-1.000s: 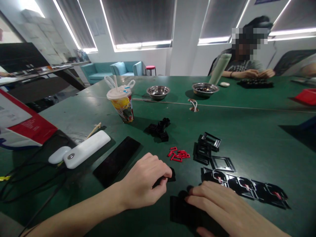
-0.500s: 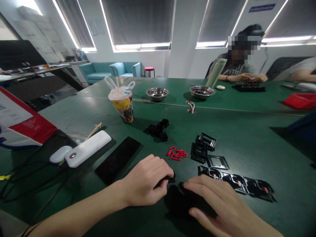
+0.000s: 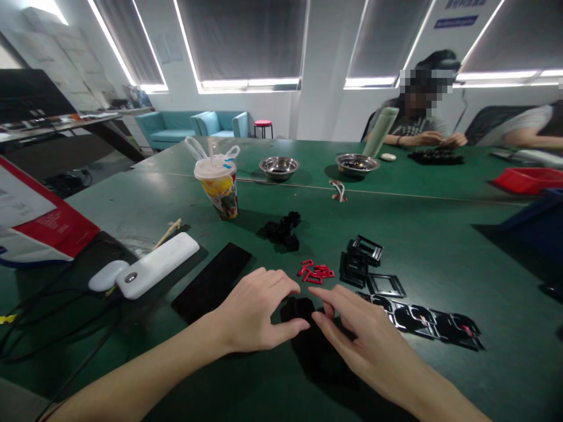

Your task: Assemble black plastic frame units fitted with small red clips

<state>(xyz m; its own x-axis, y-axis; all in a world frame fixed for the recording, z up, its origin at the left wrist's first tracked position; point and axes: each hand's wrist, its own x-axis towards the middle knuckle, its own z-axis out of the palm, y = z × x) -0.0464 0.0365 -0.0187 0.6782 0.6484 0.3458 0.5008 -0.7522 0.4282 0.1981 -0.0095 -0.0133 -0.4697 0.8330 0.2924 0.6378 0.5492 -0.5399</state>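
Note:
My left hand (image 3: 259, 310) is open, its thumb and fingers curved apart beside a small black part (image 3: 303, 306) on the green table. From the other side my right hand (image 3: 356, 328) reaches toward the same part with thumb and forefinger apart. The part looks dark against the shadow, and I cannot make out its shape or whether a fingertip touches it. Just beyond the hands lie several small red frames (image 3: 317, 273). Black rectangular frames (image 3: 355, 266) are piled to their right. A row of joined glossy black pieces (image 3: 422, 321) runs beside my right hand.
Black blocks (image 3: 284, 230) lie farther back, near a lidded drink cup (image 3: 220, 193). A black phone-like slab (image 3: 213, 281) and a white device (image 3: 158, 266) are on the left. Two metal bowls (image 3: 279, 169) stand behind. A person (image 3: 413, 126) sits across the table.
My left hand has opened from its grip on a black part. My right hand has moved left and inward, closer to the left fingers. The view has shifted slightly.

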